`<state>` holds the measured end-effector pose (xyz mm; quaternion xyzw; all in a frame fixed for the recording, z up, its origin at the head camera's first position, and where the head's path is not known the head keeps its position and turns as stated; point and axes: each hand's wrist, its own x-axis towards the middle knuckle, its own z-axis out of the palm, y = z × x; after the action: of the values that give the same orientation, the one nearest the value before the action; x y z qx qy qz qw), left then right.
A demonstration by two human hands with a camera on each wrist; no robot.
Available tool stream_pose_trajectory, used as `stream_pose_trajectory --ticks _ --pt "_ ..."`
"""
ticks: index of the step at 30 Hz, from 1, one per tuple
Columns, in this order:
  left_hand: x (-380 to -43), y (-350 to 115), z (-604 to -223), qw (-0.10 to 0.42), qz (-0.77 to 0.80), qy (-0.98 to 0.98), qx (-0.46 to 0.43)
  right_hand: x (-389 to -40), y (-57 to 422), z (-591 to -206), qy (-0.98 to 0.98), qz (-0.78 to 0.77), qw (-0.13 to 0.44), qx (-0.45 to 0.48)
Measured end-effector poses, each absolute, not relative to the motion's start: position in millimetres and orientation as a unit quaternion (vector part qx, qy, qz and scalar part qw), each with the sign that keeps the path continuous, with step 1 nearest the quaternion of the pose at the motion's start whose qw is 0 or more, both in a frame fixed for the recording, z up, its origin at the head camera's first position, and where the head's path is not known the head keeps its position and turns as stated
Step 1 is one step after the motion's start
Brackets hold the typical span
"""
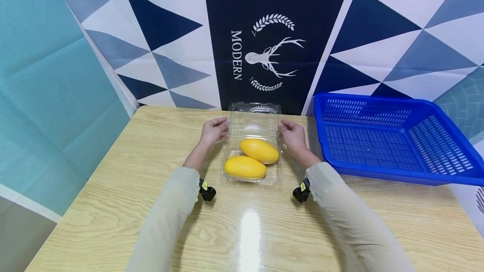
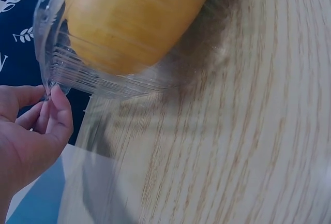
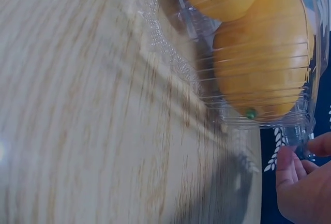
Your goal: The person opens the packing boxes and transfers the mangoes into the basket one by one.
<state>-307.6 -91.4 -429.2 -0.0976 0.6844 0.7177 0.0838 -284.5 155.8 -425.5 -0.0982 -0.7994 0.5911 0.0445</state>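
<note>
A clear plastic clamshell box (image 1: 255, 177) lies on the table with its lid (image 1: 251, 125) raised towards the back wall. Inside its base are two smooth yellow oval fruits, one (image 1: 245, 167) nearer the front and another (image 1: 259, 151) behind it. They look like mangoes. My left hand (image 1: 214, 131) pinches the left edge of the box near the fold; the left wrist view shows thumb and finger meeting on the plastic. On the opposite side, my right hand (image 1: 293, 134) pinches the right edge. In the right wrist view, one fruit (image 3: 261, 53) shows a small green spot.
A blue perforated basket (image 1: 378, 171) stands on the right, close to my right forearm. Behind the wooden table (image 1: 151, 204) hangs a patterned cloth (image 1: 170, 19) with triangles and a deer print. Each wrist wears a small black camera.
</note>
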Motion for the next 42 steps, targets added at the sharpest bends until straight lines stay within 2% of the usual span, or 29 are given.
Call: stream_pose_trajectory --ticks 8,26,42 --pt "-307 -92 -431 0.092 0.723 0.678 -0.095 -285 157 -428 -0.794 0.597 0.013 -0.117" --pt "-308 -94 -436 0.121 0.725 0.667 -0.117 -283 158 -433 -0.783 0.607 -0.015 -0.133" --pt "-308 -94 -439 0.122 0.722 0.671 -0.112 -284 158 -436 -0.765 0.625 -0.032 -0.150"
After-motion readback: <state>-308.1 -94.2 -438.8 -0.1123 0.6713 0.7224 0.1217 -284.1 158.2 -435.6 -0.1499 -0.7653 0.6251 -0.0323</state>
